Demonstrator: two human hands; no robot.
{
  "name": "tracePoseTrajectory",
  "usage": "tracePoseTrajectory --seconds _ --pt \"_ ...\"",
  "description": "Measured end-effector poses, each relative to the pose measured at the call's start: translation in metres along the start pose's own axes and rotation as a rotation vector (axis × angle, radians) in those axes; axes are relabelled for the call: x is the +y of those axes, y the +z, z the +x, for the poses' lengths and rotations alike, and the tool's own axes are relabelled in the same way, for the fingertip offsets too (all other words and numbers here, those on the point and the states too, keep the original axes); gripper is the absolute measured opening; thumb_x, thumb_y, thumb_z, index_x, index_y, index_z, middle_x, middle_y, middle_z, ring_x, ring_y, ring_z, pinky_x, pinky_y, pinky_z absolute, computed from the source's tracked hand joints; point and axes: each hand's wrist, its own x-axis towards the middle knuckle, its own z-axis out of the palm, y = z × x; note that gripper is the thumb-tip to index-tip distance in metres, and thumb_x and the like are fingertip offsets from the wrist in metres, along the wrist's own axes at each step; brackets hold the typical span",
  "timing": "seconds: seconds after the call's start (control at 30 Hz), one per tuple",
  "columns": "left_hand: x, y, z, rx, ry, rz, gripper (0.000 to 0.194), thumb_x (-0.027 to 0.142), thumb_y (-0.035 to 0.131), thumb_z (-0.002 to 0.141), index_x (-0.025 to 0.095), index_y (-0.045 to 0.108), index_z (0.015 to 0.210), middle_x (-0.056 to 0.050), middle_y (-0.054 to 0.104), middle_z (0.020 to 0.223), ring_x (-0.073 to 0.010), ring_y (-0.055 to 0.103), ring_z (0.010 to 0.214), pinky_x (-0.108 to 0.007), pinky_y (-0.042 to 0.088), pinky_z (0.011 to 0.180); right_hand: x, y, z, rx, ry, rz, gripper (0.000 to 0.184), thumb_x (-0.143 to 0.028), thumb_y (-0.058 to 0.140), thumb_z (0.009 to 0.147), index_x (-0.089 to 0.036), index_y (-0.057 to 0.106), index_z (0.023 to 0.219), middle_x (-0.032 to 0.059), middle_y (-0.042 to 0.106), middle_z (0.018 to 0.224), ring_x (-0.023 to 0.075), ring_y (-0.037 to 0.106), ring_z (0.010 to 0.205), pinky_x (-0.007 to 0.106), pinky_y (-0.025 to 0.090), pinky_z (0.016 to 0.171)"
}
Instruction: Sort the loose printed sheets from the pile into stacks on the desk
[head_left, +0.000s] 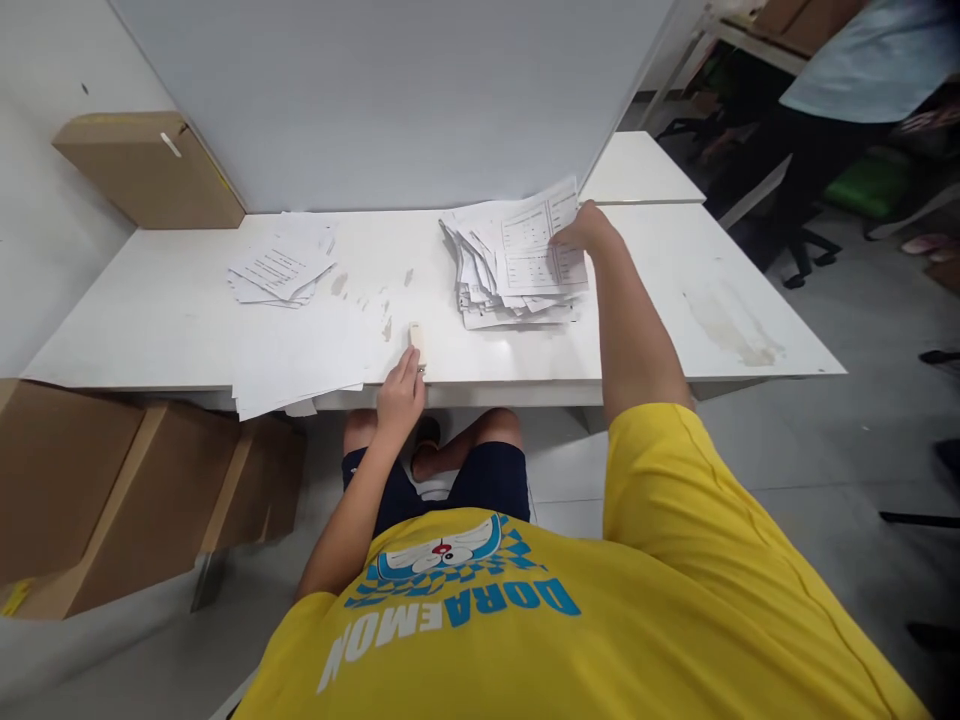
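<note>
My left hand (401,392) is at the table's front edge, its fingers closed along a small cream stapler (417,340) that lies on the tabletop. A bit of metal shows at the stapler's near end. My right hand (589,232) reaches out to the far right and grips the right edge of a printed sheet (534,240), which is tilted up at its far corner. Beneath that sheet lies a thick, uneven stack of papers (480,295). How many sheets my right fingers hold is hidden.
On the white table (405,240), a small pile of printed sheets (281,268) and blank white paper (285,360) overhanging the edge lie left. A grey panel (405,100) stands behind. Cardboard boxes (150,170) are at left; a person (862,80) is at far right.
</note>
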Motion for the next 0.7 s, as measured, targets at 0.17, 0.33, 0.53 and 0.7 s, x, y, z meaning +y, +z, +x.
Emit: tracePoseTrajectory --seconds 0.17,0.33,0.53,0.7 --pt "-0.003 -0.010 -0.005 -0.054 0.092 0.037 0.053 0.020 0.031 0.098 0.015 0.037 0.151 -0.016 0.045 0.151 -0.0248 0.053 0.132 -0.040 0.047 0.107 -0.002 0.033 0.009 0.136 -0.014 -0.139 0.058 -0.024 0.057 0.089 0.005 0.039 0.136 0.0361 0.041 0.141 0.0368 0.039 0.138 0.056 0.028 0.111" --pt "-0.027 -0.038 -0.010 0.126 -0.046 0.269 0.050 0.025 0.043 0.095 0.017 0.048 0.144 -0.013 0.048 0.150 -0.0339 0.033 0.145 -0.061 0.024 0.119 0.003 0.063 -0.036 0.305 -0.343 -0.019 0.044 -0.031 0.046 0.095 -0.009 0.047 0.133 0.0254 0.039 0.149 0.0336 0.033 0.142 0.057 0.028 0.114" --pt "-0.062 -0.066 -0.019 -0.020 -0.160 0.311 0.040 0.036 0.049 0.095 0.015 0.062 0.127 -0.017 0.062 0.134 -0.0350 0.051 0.131 -0.063 0.029 0.114 -0.005 0.120 -0.182 0.272 -0.704 0.354 0.034 -0.038 0.039 0.096 -0.024 0.061 0.119 0.0128 0.058 0.134 0.0281 0.046 0.134 0.056 0.033 0.115" --pt "-0.063 -0.090 -0.020 -0.098 -0.013 0.281 0.032 0.029 0.041 0.100 0.016 0.067 0.113 -0.011 0.074 0.110 -0.0246 0.067 0.103 -0.046 0.044 0.104 0.006 0.163 -0.269 0.061 -0.756 0.518 0.021 -0.034 0.053 0.087 -0.030 0.071 0.096 0.0077 0.071 0.114 0.0276 0.061 0.117 0.053 0.045 0.106"
